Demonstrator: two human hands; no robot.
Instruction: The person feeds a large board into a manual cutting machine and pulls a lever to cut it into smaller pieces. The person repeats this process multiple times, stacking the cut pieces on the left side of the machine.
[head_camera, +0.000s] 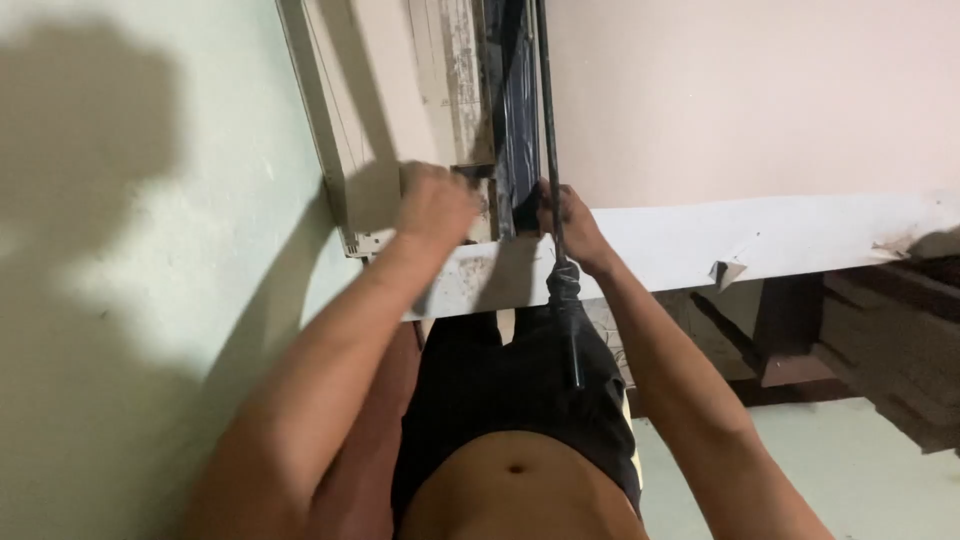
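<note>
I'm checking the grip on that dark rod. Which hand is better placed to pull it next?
Probably the right hand: it is already wrapped around the dark rod, while the left hand presses the pale frame.

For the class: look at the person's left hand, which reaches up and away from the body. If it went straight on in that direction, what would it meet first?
The left hand already seems to rest against the pale frame beside the green wall, so it would probably press into that frame at once. Blur and shadow leave depth unclear.
</note>
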